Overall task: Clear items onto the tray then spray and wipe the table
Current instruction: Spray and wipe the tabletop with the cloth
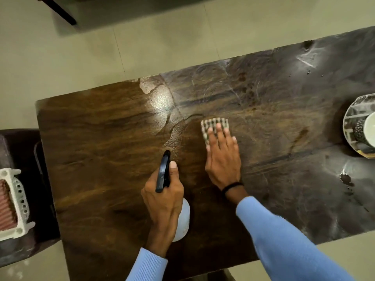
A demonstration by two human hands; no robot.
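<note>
Your table point(101, 138) shows wet streaks and a shiny patch toward its far edge, and swirl marks over its right half. From that I judge the clearing is done and you are in the spray-and-wipe step. The left end of the table looks drier and unmarked, so the next move likely calls for a fresh spray there. After that, long overlapping strokes with flat, even pressure would carry the wiping out to the table's left and near edges.

At the right end of the table sits a round tray point(351, 110) with a cup point(368, 128) on it, cut off by the edge of the view. That patch will need wiping around or under.

The spray bottle point(183, 220) is over the near-middle of the table, its black head pointing toward the far edge. Whether its base rests on the table is hidden.

Your left hand point(164, 197) is wrapped round the bottle's neck, fingers curled, thumb lying along the black head.

Your right hand point(223, 161) lies at the middle of the table, just beside the bottle. Its fingers are straight and spread, and it grips nothing.

The checked cloth point(213, 123) lies flat at the middle of the table under your right fingertips. Its far part shows beyond them, beside the wet streak.
</note>
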